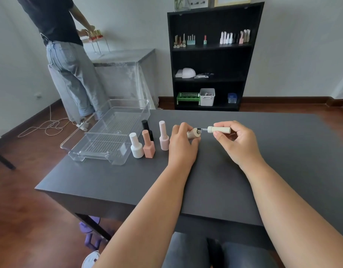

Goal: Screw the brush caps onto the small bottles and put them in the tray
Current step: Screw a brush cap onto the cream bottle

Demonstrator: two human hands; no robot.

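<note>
Four capped bottles already stand on the dark table (263, 161) just beside the clear plastic tray (108, 136): a white bottle (136, 146), a peach square bottle (148, 145), a black bottle (147, 128) behind them, and a pale pink bottle (163, 136). None of them is in the tray yet.

The step in hand looks like capping a fifth, a cream bottle (194, 133). The left hand (183, 144) has its fingers curled round that bottle, tipped on its side with the open neck facing right. The right hand (234, 141) pinches the cream ribbed brush cap (219, 130) between thumb and fingertips, also lying sideways. The cap's thin brush stem (202, 130) reaches across the short gap to the bottle's mouth; whether its tip is already inside the neck is too small to tell. Cap and bottle are near, roughly in line, but not yet joined.

The next move, as I judge it, calls for sliding the stem straight in without scraping the rim, seating the cap on the thread, then twisting while the left hand steadies the bottle.
</note>
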